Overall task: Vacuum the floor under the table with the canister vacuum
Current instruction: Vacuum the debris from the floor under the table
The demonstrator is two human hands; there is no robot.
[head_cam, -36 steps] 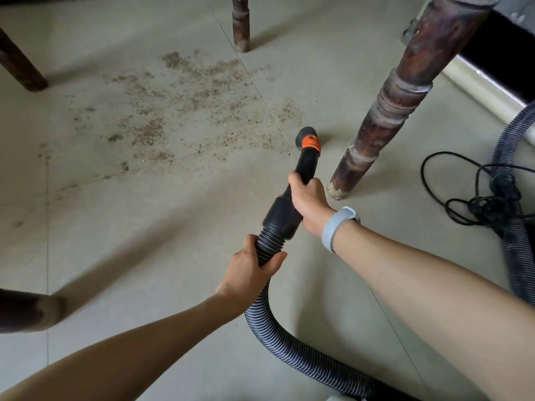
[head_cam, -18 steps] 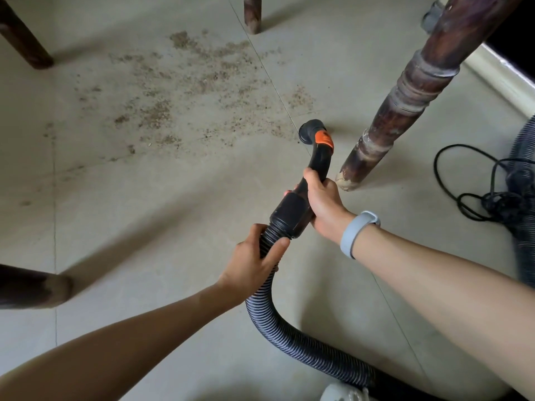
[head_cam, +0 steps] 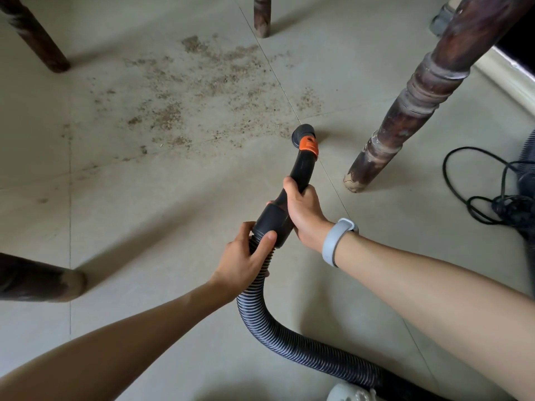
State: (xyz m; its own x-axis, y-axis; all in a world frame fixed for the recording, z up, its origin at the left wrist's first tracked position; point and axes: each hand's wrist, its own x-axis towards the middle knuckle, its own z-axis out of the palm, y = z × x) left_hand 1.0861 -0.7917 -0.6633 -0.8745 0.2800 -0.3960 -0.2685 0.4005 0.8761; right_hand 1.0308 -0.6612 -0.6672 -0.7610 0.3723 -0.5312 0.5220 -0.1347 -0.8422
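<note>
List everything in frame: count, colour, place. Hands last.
vacuum handle: 1, black with orange collar, centre, open end by the debris
hose: 1, dark ribbed, runs from handle to bottom right
debris: 1 scattered brown patch, upper centre floor
table legs: 4 visible, dark wood, around the patch
cable: 1, black, coiled, right edge
floor: pale tiles
wristband: 1, grey, right wrist
left hand: grips hose at cuff
right hand: grips handle

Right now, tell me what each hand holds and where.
Left hand grips the ribbed hose just below its black cuff; right hand grips the black handle below the orange collar.
</note>
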